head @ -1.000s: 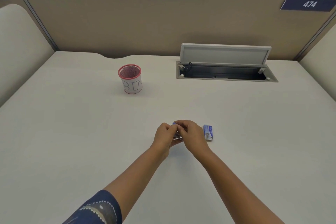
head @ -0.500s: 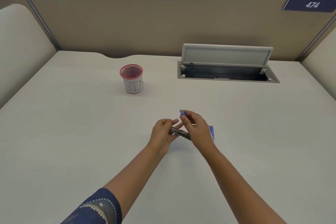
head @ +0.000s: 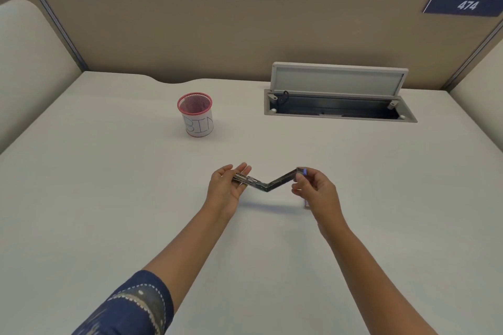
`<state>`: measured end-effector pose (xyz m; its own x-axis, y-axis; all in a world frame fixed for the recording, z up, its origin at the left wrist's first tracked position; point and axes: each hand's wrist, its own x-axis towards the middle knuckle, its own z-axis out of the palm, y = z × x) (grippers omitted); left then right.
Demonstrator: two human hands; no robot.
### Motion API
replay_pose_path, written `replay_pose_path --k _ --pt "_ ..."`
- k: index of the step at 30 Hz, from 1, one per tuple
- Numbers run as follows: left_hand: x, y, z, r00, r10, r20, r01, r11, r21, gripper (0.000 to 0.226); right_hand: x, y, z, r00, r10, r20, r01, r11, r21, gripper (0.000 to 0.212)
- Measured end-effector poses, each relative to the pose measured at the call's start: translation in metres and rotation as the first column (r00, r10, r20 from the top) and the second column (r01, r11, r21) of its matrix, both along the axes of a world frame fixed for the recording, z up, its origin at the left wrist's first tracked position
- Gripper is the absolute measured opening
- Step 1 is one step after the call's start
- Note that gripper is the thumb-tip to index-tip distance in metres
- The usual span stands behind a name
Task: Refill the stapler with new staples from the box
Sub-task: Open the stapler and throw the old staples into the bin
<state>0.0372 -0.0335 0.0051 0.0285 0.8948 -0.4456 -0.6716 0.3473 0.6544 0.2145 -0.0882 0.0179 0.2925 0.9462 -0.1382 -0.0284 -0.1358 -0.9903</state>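
Spanning both hands (head: 272,190), stapler (head: 268,185) hinged open

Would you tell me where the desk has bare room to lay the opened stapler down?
Bare desk lies left of the left hand, below the red-rimmed mesh cup. It is tight beside the right hand, where something small lies.

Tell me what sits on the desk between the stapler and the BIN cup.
Nothing: head view shows bare desk from stapler to BIN cup.
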Motion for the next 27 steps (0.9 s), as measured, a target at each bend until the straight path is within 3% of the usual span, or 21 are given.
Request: replay_pose_path --k 6,15,27 --pt "-0.003 0.006 -0.003 0.997 0.058 0.041 -0.056 0.997 -0.045 0.012 0.005 -0.010 -0.007 0.976 0.091 -0.198 -0.121 0.982 -0.143 0.012" --pt "0.004 0.015 -0.002 0.995 0.066 0.074 -0.056 0.990 -0.128 0.014 -0.016 -0.027 -0.019 0.945 0.312 -0.102 -0.328 0.887 -0.324 0.012" --pt "0.009 0.009 0.000 0.994 -0.072 0.082 0.092 0.958 -0.271 0.037 -0.044 -0.032 -0.011 0.873 0.483 -0.075 -0.483 0.829 -0.284 0.015"
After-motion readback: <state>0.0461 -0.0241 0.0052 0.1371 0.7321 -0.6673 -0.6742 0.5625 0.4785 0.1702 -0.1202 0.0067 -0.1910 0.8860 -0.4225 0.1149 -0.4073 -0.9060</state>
